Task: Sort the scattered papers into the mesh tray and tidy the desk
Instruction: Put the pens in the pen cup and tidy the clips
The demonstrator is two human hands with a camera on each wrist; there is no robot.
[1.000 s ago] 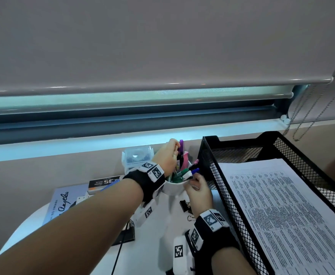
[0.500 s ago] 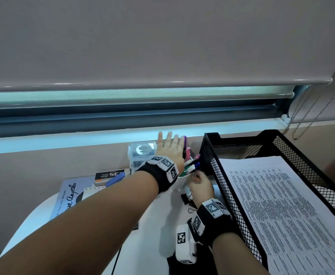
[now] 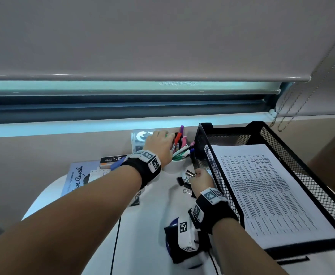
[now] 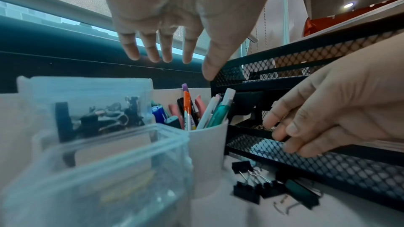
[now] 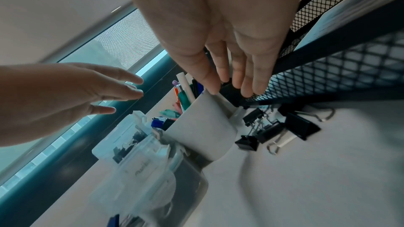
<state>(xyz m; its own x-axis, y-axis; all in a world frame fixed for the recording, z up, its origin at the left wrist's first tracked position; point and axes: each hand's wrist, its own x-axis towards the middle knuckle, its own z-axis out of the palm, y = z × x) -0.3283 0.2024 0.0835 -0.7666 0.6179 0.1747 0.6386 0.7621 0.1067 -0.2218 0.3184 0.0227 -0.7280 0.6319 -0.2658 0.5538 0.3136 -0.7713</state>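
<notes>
The left hand [image 3: 159,144], fingers spread and holding nothing, hovers above a white pen cup [image 3: 175,165] at the desk's far edge. The right hand [image 3: 201,180], fingers extended, touches the mesh tray [image 3: 208,155] just right of it; printed papers [image 3: 265,187] lie inside.

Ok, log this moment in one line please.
left hand: open over pen cup | right hand: open by mesh tray | papers: in tray | clips: loose
</notes>
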